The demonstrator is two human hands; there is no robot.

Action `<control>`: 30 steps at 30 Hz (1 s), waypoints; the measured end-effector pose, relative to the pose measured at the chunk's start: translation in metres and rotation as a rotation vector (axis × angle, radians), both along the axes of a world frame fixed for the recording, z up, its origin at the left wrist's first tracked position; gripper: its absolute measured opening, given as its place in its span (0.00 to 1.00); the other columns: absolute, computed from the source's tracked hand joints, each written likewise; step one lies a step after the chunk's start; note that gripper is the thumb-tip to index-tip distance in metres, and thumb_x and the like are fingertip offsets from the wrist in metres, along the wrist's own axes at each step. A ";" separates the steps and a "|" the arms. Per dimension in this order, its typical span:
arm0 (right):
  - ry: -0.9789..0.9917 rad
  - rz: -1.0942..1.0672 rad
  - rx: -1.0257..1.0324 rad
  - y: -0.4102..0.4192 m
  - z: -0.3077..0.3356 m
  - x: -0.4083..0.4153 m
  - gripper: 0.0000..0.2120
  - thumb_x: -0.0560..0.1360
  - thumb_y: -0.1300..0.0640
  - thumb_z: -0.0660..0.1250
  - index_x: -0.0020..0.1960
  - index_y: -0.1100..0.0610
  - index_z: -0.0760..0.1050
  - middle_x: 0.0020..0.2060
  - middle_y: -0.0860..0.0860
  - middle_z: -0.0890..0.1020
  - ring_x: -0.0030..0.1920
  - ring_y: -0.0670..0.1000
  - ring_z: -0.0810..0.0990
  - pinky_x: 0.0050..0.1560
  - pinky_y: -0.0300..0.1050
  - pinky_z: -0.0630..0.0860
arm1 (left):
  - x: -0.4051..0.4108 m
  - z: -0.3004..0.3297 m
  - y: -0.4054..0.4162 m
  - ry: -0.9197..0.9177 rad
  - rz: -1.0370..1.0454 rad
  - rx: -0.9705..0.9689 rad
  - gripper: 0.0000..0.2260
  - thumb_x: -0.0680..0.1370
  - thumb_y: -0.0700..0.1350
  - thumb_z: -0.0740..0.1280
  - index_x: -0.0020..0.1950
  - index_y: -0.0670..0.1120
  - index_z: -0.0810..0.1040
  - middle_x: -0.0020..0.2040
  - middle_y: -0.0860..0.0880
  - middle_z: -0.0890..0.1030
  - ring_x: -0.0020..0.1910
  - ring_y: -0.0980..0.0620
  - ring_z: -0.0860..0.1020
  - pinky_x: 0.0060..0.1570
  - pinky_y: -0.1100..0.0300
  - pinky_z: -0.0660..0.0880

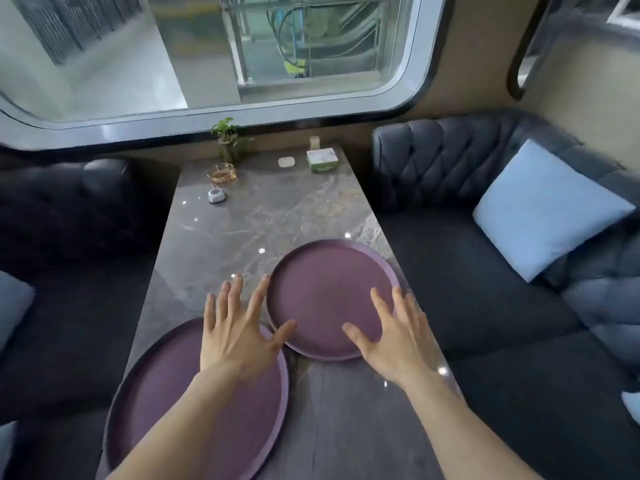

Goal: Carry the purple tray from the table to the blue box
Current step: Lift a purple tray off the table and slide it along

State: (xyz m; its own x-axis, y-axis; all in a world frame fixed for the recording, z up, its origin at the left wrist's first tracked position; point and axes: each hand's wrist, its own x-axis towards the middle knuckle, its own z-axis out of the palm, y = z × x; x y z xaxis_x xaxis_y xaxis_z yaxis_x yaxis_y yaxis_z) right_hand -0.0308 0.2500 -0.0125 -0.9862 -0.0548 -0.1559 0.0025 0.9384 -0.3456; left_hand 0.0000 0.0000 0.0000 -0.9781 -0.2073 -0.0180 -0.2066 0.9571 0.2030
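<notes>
Two round purple trays lie on a grey marble table. The farther tray sits near the table's right edge; the nearer, larger-looking tray lies at the front left. My left hand hovers with fingers spread over the gap between the two trays, its thumb by the far tray's left rim. My right hand is spread over the far tray's right front part, thumb above its surface. Neither hand holds anything. No blue box is in view.
At the table's far end stand a small plant, a gold-rimmed ashtray, a small grey gadget, a white coaster and a tissue box. Dark tufted sofas flank the table; a pale blue cushion lies on the right one.
</notes>
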 end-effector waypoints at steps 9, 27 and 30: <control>-0.121 -0.221 -0.154 0.014 -0.086 -0.066 0.38 0.73 0.31 0.62 0.77 0.48 0.63 0.76 0.52 0.65 0.74 0.54 0.65 0.67 0.55 0.69 | -0.062 -0.082 -0.003 -0.163 0.106 0.122 0.40 0.71 0.73 0.58 0.79 0.61 0.50 0.80 0.44 0.56 0.79 0.42 0.54 0.77 0.47 0.51; -0.084 -0.631 -0.272 0.038 -0.162 -0.119 0.16 0.69 0.67 0.69 0.56 0.60 0.78 0.50 0.57 0.81 0.47 0.60 0.80 0.42 0.47 0.74 | -0.120 -0.143 -0.006 -0.152 0.489 0.510 0.48 0.61 0.53 0.77 0.78 0.50 0.59 0.70 0.43 0.75 0.68 0.42 0.72 0.66 0.44 0.71; -0.068 -0.647 -0.281 0.040 -0.154 -0.110 0.11 0.69 0.67 0.69 0.51 0.62 0.77 0.48 0.58 0.80 0.44 0.61 0.78 0.44 0.49 0.73 | -0.118 -0.134 -0.006 -0.085 0.503 0.544 0.43 0.64 0.50 0.78 0.76 0.47 0.64 0.69 0.41 0.73 0.69 0.43 0.70 0.65 0.48 0.71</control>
State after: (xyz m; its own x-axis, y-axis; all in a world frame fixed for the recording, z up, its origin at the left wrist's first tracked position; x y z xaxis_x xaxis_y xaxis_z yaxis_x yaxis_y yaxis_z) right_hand -0.1407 0.2900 -0.1666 -0.8231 0.4917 -0.2841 0.5595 0.6164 -0.5542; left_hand -0.1184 -0.0055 -0.1336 -0.7578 -0.5700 -0.3176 -0.6297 0.5113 0.5848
